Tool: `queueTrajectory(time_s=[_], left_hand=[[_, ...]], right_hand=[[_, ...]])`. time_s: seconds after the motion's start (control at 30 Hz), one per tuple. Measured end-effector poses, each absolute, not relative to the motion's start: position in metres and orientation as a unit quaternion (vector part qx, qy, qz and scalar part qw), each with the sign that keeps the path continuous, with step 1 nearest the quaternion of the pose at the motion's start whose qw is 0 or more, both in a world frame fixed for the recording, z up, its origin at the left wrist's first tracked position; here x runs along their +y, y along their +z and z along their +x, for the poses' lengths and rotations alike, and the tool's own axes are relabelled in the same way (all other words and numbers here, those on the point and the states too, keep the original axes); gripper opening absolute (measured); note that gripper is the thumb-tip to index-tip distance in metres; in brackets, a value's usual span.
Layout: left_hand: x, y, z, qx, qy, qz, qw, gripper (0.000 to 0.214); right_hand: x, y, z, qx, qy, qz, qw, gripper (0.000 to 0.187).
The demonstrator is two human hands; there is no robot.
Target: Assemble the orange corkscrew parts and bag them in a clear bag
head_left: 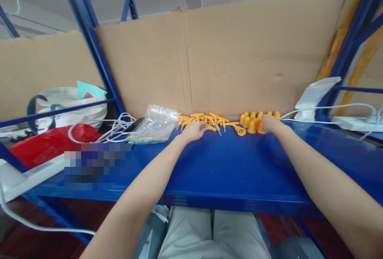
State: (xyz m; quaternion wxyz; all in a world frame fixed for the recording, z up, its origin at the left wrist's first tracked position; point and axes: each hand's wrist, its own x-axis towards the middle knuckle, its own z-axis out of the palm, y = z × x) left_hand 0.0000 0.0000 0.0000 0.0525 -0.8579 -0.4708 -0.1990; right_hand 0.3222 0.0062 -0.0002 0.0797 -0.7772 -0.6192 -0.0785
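Note:
On the blue shelf (233, 167), along the cardboard back wall, lies a row of orange T-shaped corkscrew pieces (209, 120) and a cluster of several orange cone-shaped caps (253, 121). My left hand (194, 130) reaches into the corkscrew pile, fingers curled over one of the pieces. My right hand (269, 123) rests against the caps, its fingers bent around one at the front of the cluster. What exactly sits inside either hand is partly hidden.
A clear plastic bag (154, 125) and a phone (133, 125) with white cables lie left of the pile. A white bag (72, 107) and red cloth (44, 145) are further left. A white power strip (356, 122) sits right. Blue frame posts (98, 51) flank the cardboard (233, 59).

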Motion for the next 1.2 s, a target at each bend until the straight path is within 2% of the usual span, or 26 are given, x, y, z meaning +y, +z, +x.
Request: queueTrajectory(time_s=[0.2,0.43,0.6,0.73,0.83,1.03,1.2], left_hand=[[0.002,-0.001,-0.002,-0.460,-0.223,-0.858,0.050,0.015],[0.001,-0.002,0.001,-0.460,-0.276,-0.840,0.086,0.020],[-0.004,-0.001,0.006,-0.449,-0.323,-0.829,0.082,0.027],[-0.008,-0.002,0.012,-0.436,-0.342,-0.829,0.070,0.026],[-0.011,-0.002,0.021,-0.437,-0.322,-0.836,0.082,0.026],[-0.001,0.002,0.049,-0.469,-0.203,-0.846,0.151,0.029],[0.022,0.007,0.067,-0.470,-0.134,-0.855,0.173,0.028]], right_hand=[[-0.014,0.013,0.306,-0.595,-0.069,-0.796,0.089,0.051],[-0.029,0.031,0.277,-0.647,-0.131,-0.735,0.152,0.037],[-0.031,0.016,0.249,-0.743,-0.058,-0.663,0.065,0.030],[-0.032,-0.001,0.234,-0.745,-0.034,-0.666,0.022,0.045],[-0.028,-0.009,0.232,-0.754,-0.046,-0.654,0.042,0.044],[-0.020,-0.019,0.238,-0.778,-0.065,-0.621,0.069,0.035],[-0.017,-0.019,0.239,-0.754,-0.061,-0.640,0.138,0.027]])
